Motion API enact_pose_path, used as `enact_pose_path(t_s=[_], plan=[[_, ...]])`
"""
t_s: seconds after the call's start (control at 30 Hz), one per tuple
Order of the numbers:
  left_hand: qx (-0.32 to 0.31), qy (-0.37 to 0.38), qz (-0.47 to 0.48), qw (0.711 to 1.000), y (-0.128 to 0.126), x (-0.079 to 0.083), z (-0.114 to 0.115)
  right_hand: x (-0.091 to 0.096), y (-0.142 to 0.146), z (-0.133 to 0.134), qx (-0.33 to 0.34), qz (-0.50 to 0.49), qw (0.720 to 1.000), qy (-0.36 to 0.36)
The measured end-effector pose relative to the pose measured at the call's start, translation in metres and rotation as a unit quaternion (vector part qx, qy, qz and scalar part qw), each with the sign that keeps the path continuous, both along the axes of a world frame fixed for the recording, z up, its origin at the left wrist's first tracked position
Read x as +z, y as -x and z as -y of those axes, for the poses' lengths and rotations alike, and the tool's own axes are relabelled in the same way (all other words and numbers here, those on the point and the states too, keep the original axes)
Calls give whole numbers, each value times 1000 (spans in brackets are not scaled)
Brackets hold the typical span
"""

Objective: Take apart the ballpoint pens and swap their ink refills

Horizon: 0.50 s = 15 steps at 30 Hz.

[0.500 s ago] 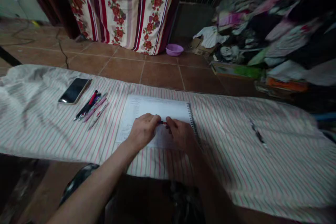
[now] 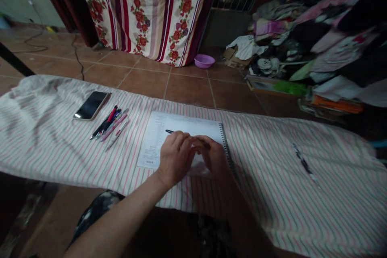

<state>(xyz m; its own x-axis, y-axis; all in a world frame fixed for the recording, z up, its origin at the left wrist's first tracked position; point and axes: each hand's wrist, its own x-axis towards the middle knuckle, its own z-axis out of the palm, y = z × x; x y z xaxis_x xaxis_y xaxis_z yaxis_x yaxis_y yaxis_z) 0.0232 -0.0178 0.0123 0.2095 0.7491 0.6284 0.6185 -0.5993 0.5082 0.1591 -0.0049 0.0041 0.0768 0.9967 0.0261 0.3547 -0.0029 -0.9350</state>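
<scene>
L hand (image 2: 177,155) moved nr R hand (image 2: 213,153), w/ pen (image 2: 169,131); pg. print (image 2: 152,154) illegible.

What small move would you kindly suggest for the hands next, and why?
Perhaps ease the right hand slightly away from the left hand: the two are close together over the spiral notebook, hiding most of the dark pen, whose one end shows beside the left hand.

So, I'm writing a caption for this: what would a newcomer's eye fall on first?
Probably the rose-patterned curtain hanging at the back. Next, the left hand and right hand meeting over the notebook, a dark pen poking out past the left. A purple basin sits by the curtain's foot.
</scene>
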Motion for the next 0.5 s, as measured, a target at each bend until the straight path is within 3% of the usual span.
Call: enact_pose_path(t_s=[0.07,0.13,0.2,0.27,0.33,0.4,0.5], plan=[[-42,105,73,991,-9,-4,10,2,0,-1,-18,-14,1000,12],[-28,242,226,943,-17,-10,15,3,1,-2,-37,-23,999,20],[-24,359,411,838,-20,-15,12,3,2,-3,-47,-25,998,21],[-28,422,567,707,-19,-16,5,0,3,-4,-50,-20,998,17],[-47,438,642,628,-16,-14,-4,-3,4,-4,-34,-10,999,9],[-45,440,676,590,-13,-12,-10,-6,5,-3,-7,-8,1000,7],[-33,438,697,567,-10,-12,-14,-8,9,-2,18,-15,1000,10]])
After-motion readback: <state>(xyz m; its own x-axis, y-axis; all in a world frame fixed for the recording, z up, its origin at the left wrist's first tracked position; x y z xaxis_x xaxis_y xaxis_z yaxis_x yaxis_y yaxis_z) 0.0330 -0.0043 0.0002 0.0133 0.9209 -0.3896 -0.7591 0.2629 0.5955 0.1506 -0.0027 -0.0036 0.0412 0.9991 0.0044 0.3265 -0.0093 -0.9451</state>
